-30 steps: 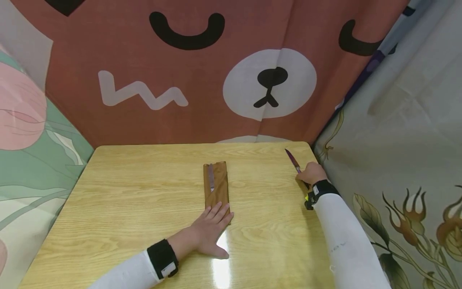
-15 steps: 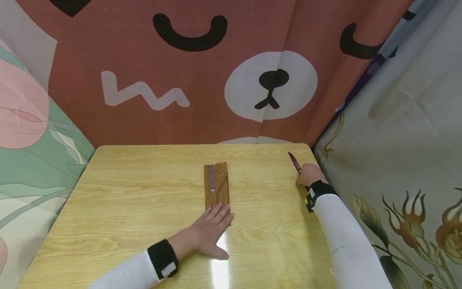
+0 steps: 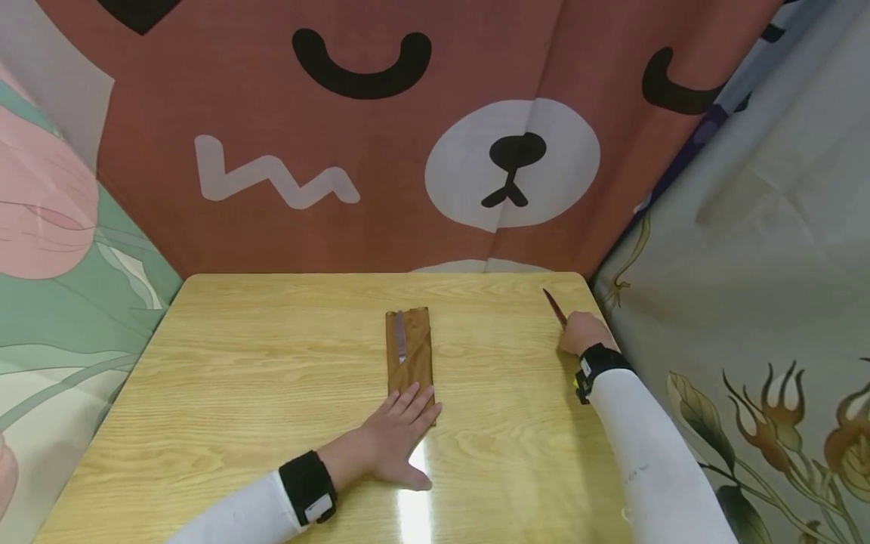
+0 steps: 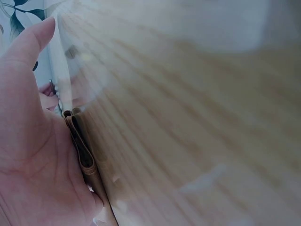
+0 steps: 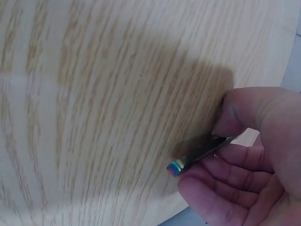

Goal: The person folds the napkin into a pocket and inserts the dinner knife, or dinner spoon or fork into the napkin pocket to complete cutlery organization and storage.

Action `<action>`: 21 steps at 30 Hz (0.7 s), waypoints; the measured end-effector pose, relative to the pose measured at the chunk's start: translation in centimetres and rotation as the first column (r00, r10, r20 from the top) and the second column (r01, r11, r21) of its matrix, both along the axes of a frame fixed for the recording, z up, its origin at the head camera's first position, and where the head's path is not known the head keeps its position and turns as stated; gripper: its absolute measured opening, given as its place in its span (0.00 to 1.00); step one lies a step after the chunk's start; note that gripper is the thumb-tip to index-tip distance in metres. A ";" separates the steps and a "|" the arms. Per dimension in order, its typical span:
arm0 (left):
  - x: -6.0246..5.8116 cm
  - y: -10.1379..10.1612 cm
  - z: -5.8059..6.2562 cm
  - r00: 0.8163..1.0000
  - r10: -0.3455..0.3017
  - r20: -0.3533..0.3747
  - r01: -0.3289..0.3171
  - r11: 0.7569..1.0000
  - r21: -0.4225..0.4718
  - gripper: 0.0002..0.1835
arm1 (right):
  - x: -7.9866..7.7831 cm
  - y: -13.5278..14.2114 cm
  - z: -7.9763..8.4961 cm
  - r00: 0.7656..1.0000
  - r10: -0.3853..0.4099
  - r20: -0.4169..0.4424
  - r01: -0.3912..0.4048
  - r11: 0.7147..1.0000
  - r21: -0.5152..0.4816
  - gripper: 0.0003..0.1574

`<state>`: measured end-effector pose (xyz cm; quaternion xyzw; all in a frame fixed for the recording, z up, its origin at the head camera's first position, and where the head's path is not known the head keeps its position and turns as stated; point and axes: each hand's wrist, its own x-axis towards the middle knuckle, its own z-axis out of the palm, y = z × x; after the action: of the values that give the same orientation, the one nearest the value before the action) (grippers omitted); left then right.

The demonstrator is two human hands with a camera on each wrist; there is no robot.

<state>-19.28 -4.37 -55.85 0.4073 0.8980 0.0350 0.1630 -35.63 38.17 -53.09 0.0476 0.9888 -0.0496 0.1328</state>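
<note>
A brown napkin [image 3: 411, 374], folded into a long flat pocket, lies on the wood-grain table, and the blade of a knife [image 3: 401, 332] shows at its slanted opening. My left hand [image 3: 397, 442] rests flat with fingers spread over the napkin's near end. From the left wrist view, the napkin's folded layers [image 4: 84, 155] show beside the palm. At the table's right side my right hand [image 3: 586, 332] holds a second knife [image 3: 553, 306], its dark, purplish blade pointing away from me. The right wrist view shows its shiny iridescent handle end [image 5: 175, 168] between thumb and fingers.
The table [image 3: 272, 340] ends at a brown bear-face curtain [image 3: 381, 227] at the back. A pale floral curtain [image 3: 748, 302] hangs close along the right edge, near my right arm. A green and pink printed curtain [image 3: 47, 227] borders the left.
My right hand and its knife have shifted slightly toward me and the blade tip a little right. The left hand stays on the napkin. The head view has tilted a little.
</note>
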 end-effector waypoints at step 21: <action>0.1 0.1 0.4 1.000 0.011 0.003 -0.011 1.000 -0.004 0.63 | 0.2 1.1 0.7 0.999 -0.011 -0.044 0.007 0.996 -0.084 0.09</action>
<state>-19.16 -4.27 -55.47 0.4021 0.8999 0.0345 0.1651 -35.46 39.31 -52.41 0.0453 0.9883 -0.0925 0.1124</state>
